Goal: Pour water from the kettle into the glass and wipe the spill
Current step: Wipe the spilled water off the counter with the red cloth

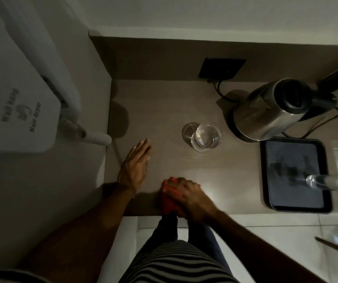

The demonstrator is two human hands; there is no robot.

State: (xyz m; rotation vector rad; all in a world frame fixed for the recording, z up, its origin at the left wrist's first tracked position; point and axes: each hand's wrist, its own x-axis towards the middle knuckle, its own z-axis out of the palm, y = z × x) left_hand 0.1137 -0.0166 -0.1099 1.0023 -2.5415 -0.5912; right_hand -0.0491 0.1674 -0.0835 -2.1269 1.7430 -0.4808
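A clear glass (pixel 205 137) with water in it stands upright near the middle of the brown counter (pixel 164 111). To its right, the steel kettle (pixel 274 109) with a black lid sits on its base, its cord plugged in behind. My right hand (pixel 190 197) is closed on a red-orange cloth (pixel 167 198) and presses it on the counter near the front edge. My left hand (pixel 135 164) lies flat on the counter at the left, fingers straight and together, holding nothing. No spill is visible in this dim light.
A black tray (pixel 282 203) sits at the counter's right front, with a clear bottle (pixel 331 181) lying over its right side. A black wall socket (pixel 222 68) is behind the glass. A white wall hair dryer (pixel 21 99) hangs at the left.
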